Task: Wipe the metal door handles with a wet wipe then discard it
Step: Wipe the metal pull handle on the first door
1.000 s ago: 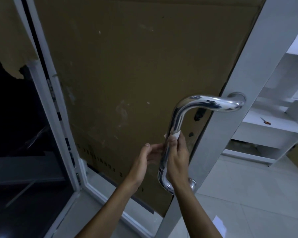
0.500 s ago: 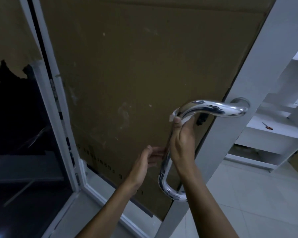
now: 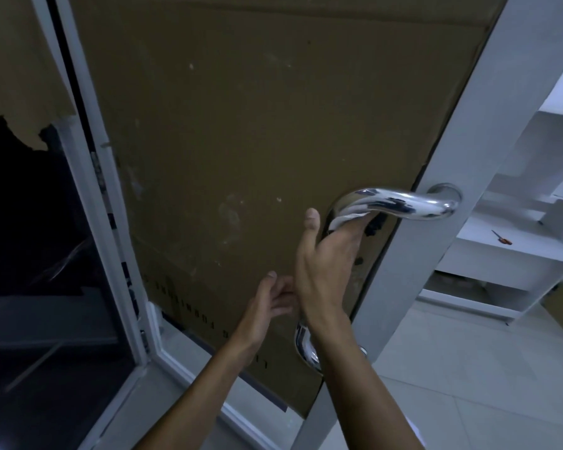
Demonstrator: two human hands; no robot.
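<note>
Both hands work: right hand (image 3: pixel 325 264) fingers press wet wipe (image 3: pixel 346 218) under door handle (image 3: pixel 400 203); left hand (image 3: pixel 270 303) fingers relaxed.

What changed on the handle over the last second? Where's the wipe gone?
The right hand slid the wet wipe up the metal door handle, from the lower straight part to the upper bend, and now presses it under the curve with the thumb lifted free. The left hand stayed low beside the bar, fingers relaxed. The cardboard-covered door looks unchanged.
</note>
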